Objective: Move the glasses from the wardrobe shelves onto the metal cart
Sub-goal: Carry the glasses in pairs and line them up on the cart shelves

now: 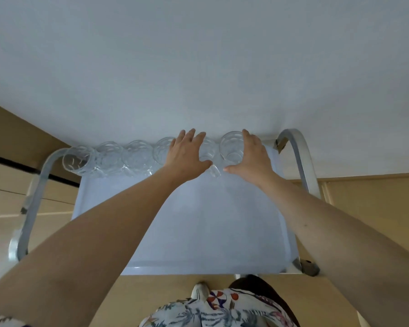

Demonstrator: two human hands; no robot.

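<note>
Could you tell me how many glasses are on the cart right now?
6, in a row along the cart's far edge: four to the left, one partly under the left hand, one at the right hand. None seem hidden.

Glasses point(137, 156): six clear, patterned tumblers, upright, in a row along the far edge of the top tray, close together.
Rightmost glass point(232, 147): slightly apart from the others.
Metal cart point(198, 220): pale flat tray, near part bare, curved grey handles at both sides.
</note>
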